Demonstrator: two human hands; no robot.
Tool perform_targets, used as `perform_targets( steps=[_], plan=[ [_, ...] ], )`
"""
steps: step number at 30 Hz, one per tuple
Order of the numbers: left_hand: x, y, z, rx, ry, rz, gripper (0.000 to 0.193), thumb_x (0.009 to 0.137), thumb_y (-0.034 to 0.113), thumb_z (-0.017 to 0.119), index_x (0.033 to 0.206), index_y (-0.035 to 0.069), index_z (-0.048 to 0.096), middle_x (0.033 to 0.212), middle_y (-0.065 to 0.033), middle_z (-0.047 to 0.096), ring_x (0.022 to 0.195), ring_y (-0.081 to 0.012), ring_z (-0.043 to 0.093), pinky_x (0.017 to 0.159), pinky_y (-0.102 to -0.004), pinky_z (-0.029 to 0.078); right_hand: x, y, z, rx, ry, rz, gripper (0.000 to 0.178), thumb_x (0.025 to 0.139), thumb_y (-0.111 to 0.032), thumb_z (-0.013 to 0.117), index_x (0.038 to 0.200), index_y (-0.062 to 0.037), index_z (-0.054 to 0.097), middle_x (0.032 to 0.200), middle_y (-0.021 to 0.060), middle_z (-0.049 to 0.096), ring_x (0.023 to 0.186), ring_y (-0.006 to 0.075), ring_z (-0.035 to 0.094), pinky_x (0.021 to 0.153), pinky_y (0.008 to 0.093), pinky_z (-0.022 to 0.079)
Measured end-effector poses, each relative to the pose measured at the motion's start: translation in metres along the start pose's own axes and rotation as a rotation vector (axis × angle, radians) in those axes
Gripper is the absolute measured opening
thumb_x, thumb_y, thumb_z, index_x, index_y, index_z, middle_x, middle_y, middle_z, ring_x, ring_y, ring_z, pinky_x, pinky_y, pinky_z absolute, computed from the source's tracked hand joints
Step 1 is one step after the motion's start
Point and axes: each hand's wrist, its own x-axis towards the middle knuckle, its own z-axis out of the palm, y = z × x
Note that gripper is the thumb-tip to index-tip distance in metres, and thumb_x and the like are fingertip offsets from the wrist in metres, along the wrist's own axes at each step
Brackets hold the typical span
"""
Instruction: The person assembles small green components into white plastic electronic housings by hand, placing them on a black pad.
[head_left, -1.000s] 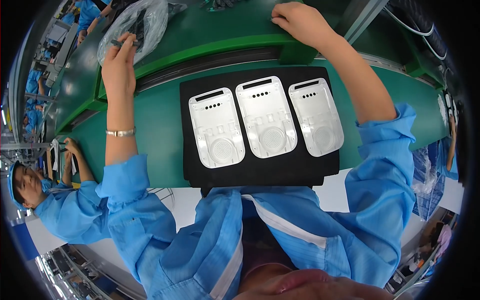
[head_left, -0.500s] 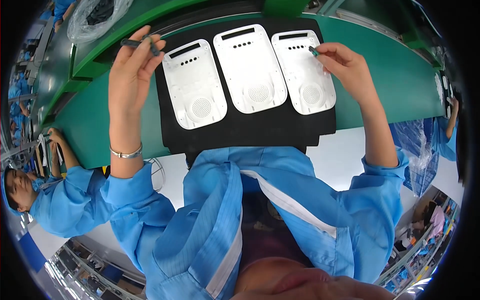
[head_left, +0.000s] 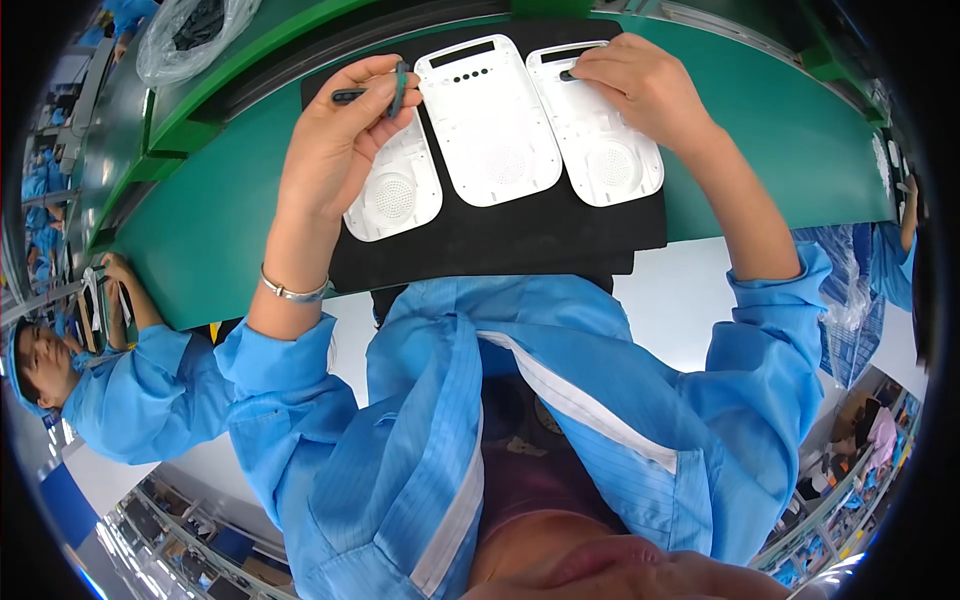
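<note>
Three white plastic covers lie side by side on a black mat (head_left: 480,240), each with a slot at its far end and a round patch of fine holes nearer me. Over the far part of the left cover (head_left: 393,200), my left hand (head_left: 340,135) is closed on several small dark strips (head_left: 398,90). The middle cover (head_left: 490,130) shows a row of several dark round holes. My right hand (head_left: 645,95) pinches a small dark strip (head_left: 568,75) at the hole row of the right cover (head_left: 612,150), hiding most of that row.
The mat lies on a green bench top (head_left: 740,130) with a green metal frame (head_left: 200,130) along its far left. A clear plastic bag (head_left: 190,45) is beyond the frame. At the left, a person in blue (head_left: 140,390) works at the bench; another blue sleeve (head_left: 890,265) is far right.
My left hand has moved right, now over the left cover's far end, still holding its strips. My right hand has gone left and away from me, bringing its strip to the right cover's hole row.
</note>
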Motion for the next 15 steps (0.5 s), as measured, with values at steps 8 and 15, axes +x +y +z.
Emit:
perform_targets(
  steps=[8,15],
  plan=[
    [0.002,-0.003,0.006,0.108,-0.011,0.022,0.036,0.088,0.008,0.061,0.12,-0.002,0.049,0.105,-0.017,0.062,0.095,-0.0217,0.063,0.087,-0.0296,0.051,0.006,-0.019,-0.016,-0.169,-0.039,-0.014,0.019,0.072,-0.006,0.065,0.09,-0.0072,0.07,0.096,0.0061,0.067,0.089,0.0198,0.06,0.077,0.0324,0.051],
    [-0.007,-0.001,0.023,0.317,-0.012,0.068,0.04,0.085,0.008,0.063,0.122,0.001,0.049,0.101,-0.014,0.064,0.09,-0.0204,0.066,0.081,-0.0282,0.053,0.045,-0.077,-0.009,0.354,0.03,0.217,0.028,0.082,-0.014,0.064,0.11,-0.0116,0.063,0.107,0.0079,0.063,0.096,0.0263,0.061,0.083,0.0348,0.05]
  ],
)
